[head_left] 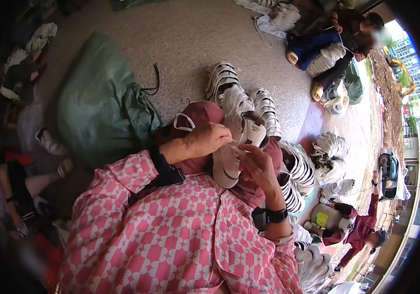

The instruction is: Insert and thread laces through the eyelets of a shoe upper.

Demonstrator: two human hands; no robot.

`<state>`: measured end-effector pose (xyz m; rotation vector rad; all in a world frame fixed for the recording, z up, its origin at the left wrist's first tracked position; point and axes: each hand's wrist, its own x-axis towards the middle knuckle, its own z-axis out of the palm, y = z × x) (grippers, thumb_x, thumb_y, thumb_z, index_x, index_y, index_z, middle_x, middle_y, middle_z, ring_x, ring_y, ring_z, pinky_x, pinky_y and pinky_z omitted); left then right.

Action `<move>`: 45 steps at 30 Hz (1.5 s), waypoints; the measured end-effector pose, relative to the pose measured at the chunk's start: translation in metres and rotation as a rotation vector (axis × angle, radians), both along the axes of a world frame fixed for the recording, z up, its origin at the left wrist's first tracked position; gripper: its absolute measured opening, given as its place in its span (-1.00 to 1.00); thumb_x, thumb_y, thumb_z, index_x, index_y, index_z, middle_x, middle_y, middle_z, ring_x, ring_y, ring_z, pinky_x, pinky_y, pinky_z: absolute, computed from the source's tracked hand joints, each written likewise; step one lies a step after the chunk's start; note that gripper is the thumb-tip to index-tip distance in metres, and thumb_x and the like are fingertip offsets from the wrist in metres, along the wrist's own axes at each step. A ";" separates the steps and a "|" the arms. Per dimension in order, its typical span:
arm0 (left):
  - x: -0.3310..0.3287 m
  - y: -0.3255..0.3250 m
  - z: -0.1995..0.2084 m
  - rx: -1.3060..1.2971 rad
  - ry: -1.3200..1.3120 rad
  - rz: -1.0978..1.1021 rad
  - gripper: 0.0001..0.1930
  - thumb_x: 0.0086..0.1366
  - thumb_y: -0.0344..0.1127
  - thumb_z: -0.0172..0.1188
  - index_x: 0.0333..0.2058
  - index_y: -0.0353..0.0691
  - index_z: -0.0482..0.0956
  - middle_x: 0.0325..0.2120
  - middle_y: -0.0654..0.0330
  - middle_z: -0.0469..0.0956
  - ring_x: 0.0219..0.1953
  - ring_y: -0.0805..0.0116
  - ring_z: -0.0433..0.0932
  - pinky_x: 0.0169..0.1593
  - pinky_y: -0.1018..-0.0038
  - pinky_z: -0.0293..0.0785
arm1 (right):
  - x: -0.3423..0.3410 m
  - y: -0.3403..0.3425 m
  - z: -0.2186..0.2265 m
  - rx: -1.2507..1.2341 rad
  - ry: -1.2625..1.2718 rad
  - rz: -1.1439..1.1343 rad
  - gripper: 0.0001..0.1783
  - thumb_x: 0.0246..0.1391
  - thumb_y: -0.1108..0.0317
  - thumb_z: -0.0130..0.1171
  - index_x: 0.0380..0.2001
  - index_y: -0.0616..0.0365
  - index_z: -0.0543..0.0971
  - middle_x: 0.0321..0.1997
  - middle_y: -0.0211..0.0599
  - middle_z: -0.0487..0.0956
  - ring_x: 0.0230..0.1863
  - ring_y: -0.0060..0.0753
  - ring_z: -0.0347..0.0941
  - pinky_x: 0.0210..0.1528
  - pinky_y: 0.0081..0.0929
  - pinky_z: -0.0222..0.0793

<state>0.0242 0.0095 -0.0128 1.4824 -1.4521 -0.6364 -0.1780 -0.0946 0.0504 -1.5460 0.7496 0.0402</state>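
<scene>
A white shoe (226,164) rests across my lap between my maroon-trousered knees, with its toe toward me. My left hand (205,142) comes over the shoe from the left, fingers pinched on a thin white shoelace (235,144). Close beside it on the right, my right hand (256,165) pinches the same lace just above the shoe's opening. A loose white lace loop (184,122) lies on my left knee. Beyond my knees, rows of nested white shoes (222,81) stand on the ground.
Left of my legs slumps a large green sack (99,98) with a dark cord. More stacked striped shoes (298,169) stand at my right. One person (352,36) sits with shoes at the far right; another in maroon (359,230) is nearer. Someone's legs (38,183) show at left.
</scene>
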 end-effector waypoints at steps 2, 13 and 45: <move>-0.002 0.000 -0.001 0.004 -0.040 0.012 -0.84 0.26 -0.33 0.14 -0.39 -0.33 0.55 -0.45 0.02 0.54 -0.36 0.01 0.57 -0.27 0.24 0.46 | 0.001 0.000 0.002 0.028 -0.018 -0.011 -0.63 0.25 0.40 0.04 0.09 0.30 0.42 -0.44 -0.39 0.53 -0.55 -0.68 0.39 -0.53 -0.69 0.31; -0.020 -0.012 -0.001 -0.012 -0.193 0.078 -0.86 0.23 -0.34 0.11 -0.44 -0.29 0.48 -0.48 -0.04 0.51 -0.36 -0.12 0.54 -0.29 0.12 0.45 | 0.007 0.008 0.002 -0.172 -0.002 0.045 -0.68 0.16 0.40 0.20 -0.04 0.29 0.49 -0.36 -0.35 0.57 -0.43 -0.54 0.48 -0.41 -0.57 0.39; 0.018 -0.047 0.038 0.096 -0.219 -0.494 -0.72 -0.07 -0.27 0.36 -0.33 -0.13 0.57 -0.22 0.20 0.39 -0.09 0.18 0.44 -0.05 0.34 0.42 | 0.000 -0.100 0.011 -1.457 -0.188 0.067 -0.93 -0.13 0.50 0.22 -0.52 0.07 0.60 -0.38 -0.32 0.51 -0.36 -0.23 0.45 -0.32 -0.33 0.34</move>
